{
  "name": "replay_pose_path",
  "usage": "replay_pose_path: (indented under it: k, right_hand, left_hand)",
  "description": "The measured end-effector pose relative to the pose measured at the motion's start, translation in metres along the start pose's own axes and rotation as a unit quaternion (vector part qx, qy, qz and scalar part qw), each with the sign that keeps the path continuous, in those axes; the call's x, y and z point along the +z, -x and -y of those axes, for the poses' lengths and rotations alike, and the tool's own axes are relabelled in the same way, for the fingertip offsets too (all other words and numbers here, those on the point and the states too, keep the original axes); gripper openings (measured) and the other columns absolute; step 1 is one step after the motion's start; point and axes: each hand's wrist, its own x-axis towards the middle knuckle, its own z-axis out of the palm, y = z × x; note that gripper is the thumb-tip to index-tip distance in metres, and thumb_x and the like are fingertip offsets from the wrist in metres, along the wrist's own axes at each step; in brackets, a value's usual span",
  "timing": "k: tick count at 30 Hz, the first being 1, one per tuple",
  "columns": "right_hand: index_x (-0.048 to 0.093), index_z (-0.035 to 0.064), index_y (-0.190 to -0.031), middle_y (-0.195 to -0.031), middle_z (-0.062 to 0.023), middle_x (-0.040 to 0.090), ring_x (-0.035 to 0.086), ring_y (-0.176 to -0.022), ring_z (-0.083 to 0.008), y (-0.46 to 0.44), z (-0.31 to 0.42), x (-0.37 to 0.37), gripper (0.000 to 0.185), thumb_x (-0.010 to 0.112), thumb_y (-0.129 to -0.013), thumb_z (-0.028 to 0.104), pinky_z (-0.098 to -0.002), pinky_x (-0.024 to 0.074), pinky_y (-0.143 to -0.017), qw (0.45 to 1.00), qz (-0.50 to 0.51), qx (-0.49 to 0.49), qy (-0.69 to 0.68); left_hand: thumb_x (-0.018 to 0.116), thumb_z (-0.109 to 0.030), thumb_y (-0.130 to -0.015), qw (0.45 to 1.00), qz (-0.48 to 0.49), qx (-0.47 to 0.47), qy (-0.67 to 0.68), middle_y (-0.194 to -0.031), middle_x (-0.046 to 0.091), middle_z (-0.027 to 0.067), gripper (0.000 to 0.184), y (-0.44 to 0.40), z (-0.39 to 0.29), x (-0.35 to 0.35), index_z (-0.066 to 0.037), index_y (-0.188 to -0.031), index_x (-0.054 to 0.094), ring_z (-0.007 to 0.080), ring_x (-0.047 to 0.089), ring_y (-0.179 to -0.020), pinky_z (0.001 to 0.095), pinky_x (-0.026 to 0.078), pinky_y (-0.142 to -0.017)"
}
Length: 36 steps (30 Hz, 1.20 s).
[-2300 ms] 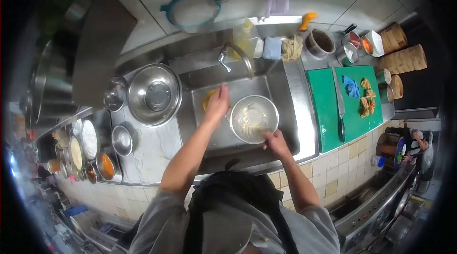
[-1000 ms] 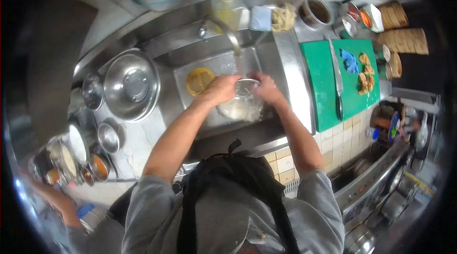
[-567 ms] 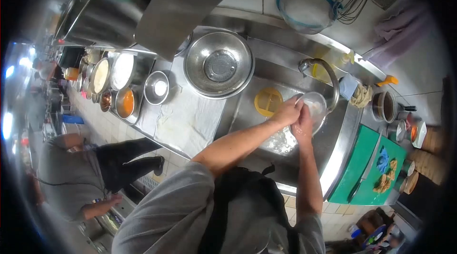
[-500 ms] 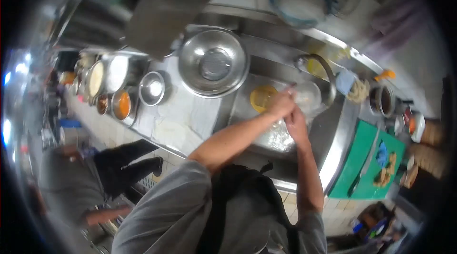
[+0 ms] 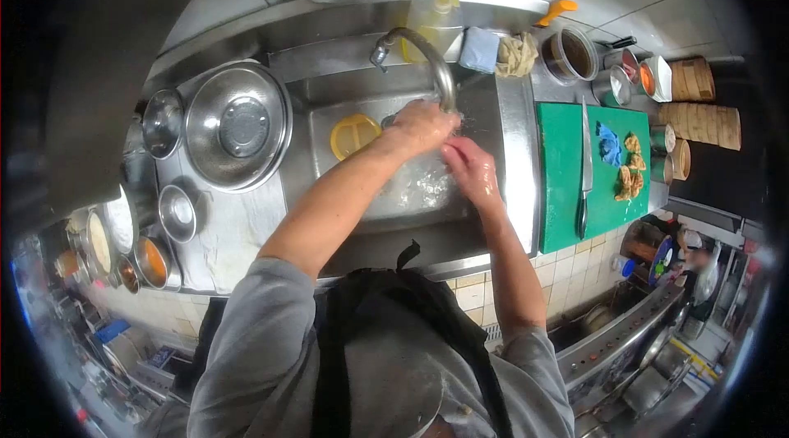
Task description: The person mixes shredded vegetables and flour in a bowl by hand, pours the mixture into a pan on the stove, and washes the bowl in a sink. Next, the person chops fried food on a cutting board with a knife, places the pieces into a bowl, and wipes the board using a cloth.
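My left hand [image 5: 423, 126] is over the steel sink [image 5: 329, 187], just below the curved tap [image 5: 440, 68]. Its fingers are curled, and what they close on is hidden. Close beside it on the right, my right hand [image 5: 472, 168] is wet, with bent fingers reaching toward the left one. Whether a small thing lies between the hands I cannot make out. Water splashes and glints around them on the sink floor. A yellow round strainer-like piece [image 5: 355, 137] lies in the sink, left of my hands.
Left of the sink stand a large steel bowl [image 5: 205, 130] and a small steel bowl [image 5: 177, 214]. To the right, a green cutting board [image 5: 559, 167] bears a knife [image 5: 586, 159] and a blue cloth [image 5: 608, 145]. A yellow bottle [image 5: 431, 23] and a blue sponge [image 5: 479, 50] sit behind.
The view has swung to the right and sharpened. My hands stay close together over the sink; the whitish clear shape beside them no longer shows. The person at the left has mostly gone from view.
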Motion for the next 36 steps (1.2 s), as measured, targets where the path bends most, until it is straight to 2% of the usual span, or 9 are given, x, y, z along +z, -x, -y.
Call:
replay_pose_path:
  k: [9, 11, 18, 22, 25, 26, 30, 35, 36]
  right_hand:
    - [0.050, 0.0006, -0.134, -0.114, -0.0185, 0.064, 0.066, -0.101, -0.0242, 0.031, -0.071, 0.011, 0.048, 0.071, -0.092, 0.012, -0.0381, 0.0597, -0.077, 0.967, -0.109, -0.156, 0.172]
    - [0.049, -0.0025, -0.133, -0.116, -0.0192, 0.064, 0.068, -0.095, -0.0226, 0.038, -0.071, 0.021, 0.041, 0.062, -0.096, 0.011, -0.0348, 0.0626, -0.066, 0.978, 0.040, 0.157, -0.129]
    - [0.050, -0.0156, -0.120, -0.109, -0.0217, 0.063, 0.070, -0.083, -0.0246, 0.045, -0.051, 0.041, 0.033, 0.056, -0.096, 0.006, -0.0319, 0.0649, -0.062, 0.861, -0.102, 0.260, -0.426]
    - [0.058, -0.0119, -0.099, -0.103, -0.0227, 0.067, 0.067, -0.073, -0.0216, 0.047, -0.048, 0.029, 0.022, 0.057, -0.095, 0.010, -0.0288, 0.0602, -0.058, 0.858, -0.094, 0.246, -0.441]
    - [0.060, -0.0100, -0.100, -0.092, -0.0177, 0.067, 0.061, -0.064, -0.0168, 0.061, -0.027, 0.004, 0.025, 0.059, -0.094, 0.014, -0.0270, 0.0580, -0.058, 0.923, 0.020, 0.324, -0.207]
    - [0.061, -0.0089, -0.103, -0.085, -0.0135, 0.067, 0.059, -0.058, -0.0156, 0.066, -0.059, 0.025, 0.026, 0.060, -0.094, 0.015, -0.0296, 0.0586, -0.058, 0.922, -0.061, 0.195, -0.329]
    - [0.062, -0.0050, -0.114, -0.092, -0.0094, 0.069, 0.067, -0.077, -0.0178, 0.080, -0.087, 0.015, 0.028, 0.064, -0.093, 0.014, -0.0328, 0.0596, -0.066, 0.958, 0.000, 0.178, -0.226]
    - [0.049, -0.0030, -0.138, -0.122, -0.0090, 0.062, 0.062, -0.099, -0.0156, 0.089, -0.095, 0.030, 0.050, 0.069, -0.094, 0.010, -0.0281, 0.0526, -0.085, 0.970, 0.096, 0.097, -0.199]
    - [0.044, -0.0040, -0.145, -0.132, -0.0122, 0.058, 0.060, -0.106, -0.0154, 0.090, -0.095, 0.032, 0.058, 0.068, -0.094, 0.008, -0.0284, 0.0501, -0.089, 0.975, 0.118, 0.054, -0.178]
  left_hand:
    - [0.063, -0.010, -0.087, 0.989, 0.054, 0.135, -0.015, -0.110, 0.072, 0.0118, 0.030, -0.009, -0.004, 0.013, -0.018, -0.114, 0.073, 0.0342, 0.069, -0.105, 0.0456, 0.056, -0.089]
    - [0.064, -0.015, -0.088, 0.988, 0.010, 0.154, 0.023, -0.112, 0.072, 0.0124, 0.029, -0.007, 0.004, 0.010, -0.018, -0.117, 0.071, 0.0355, 0.069, -0.104, 0.0461, 0.056, -0.090]
    - [0.054, -0.022, -0.097, 0.988, -0.133, -0.015, 0.071, -0.112, 0.071, 0.0160, 0.031, 0.010, 0.020, 0.010, -0.019, -0.125, 0.066, 0.0373, 0.067, -0.107, 0.0482, 0.054, -0.091]
    - [0.055, -0.013, -0.094, 0.990, -0.082, -0.111, 0.017, -0.121, 0.068, 0.0182, 0.030, 0.003, 0.020, 0.022, -0.014, -0.121, 0.068, 0.0377, 0.066, -0.112, 0.0492, 0.053, -0.096]
    - [0.059, -0.006, -0.089, 0.983, -0.019, -0.128, 0.129, -0.124, 0.067, 0.0173, 0.035, -0.005, 0.027, 0.026, -0.013, -0.122, 0.067, 0.0365, 0.066, -0.113, 0.0475, 0.053, -0.096]
    - [0.063, -0.001, -0.083, 0.987, -0.033, -0.077, 0.134, -0.125, 0.067, 0.0169, 0.043, -0.005, 0.034, 0.035, -0.012, -0.124, 0.066, 0.0353, 0.067, -0.112, 0.0464, 0.053, -0.096]
    - [0.067, -0.003, -0.078, 0.962, 0.054, -0.114, 0.242, -0.121, 0.069, 0.0184, 0.054, 0.052, 0.029, 0.024, -0.015, -0.130, 0.065, 0.0335, 0.069, -0.108, 0.0443, 0.055, -0.093]
    - [0.058, 0.001, -0.086, 0.996, -0.053, -0.034, 0.063, -0.131, 0.064, 0.0145, 0.060, 0.144, 0.015, 0.063, -0.022, -0.142, 0.056, 0.0346, 0.068, -0.108, 0.0430, 0.057, -0.092]
    - [0.056, 0.002, -0.087, 0.979, -0.206, 0.007, 0.000, -0.131, 0.064, 0.0146, 0.062, 0.164, 0.020, 0.074, -0.023, -0.143, 0.054, 0.0342, 0.067, -0.111, 0.0420, 0.057, -0.093]
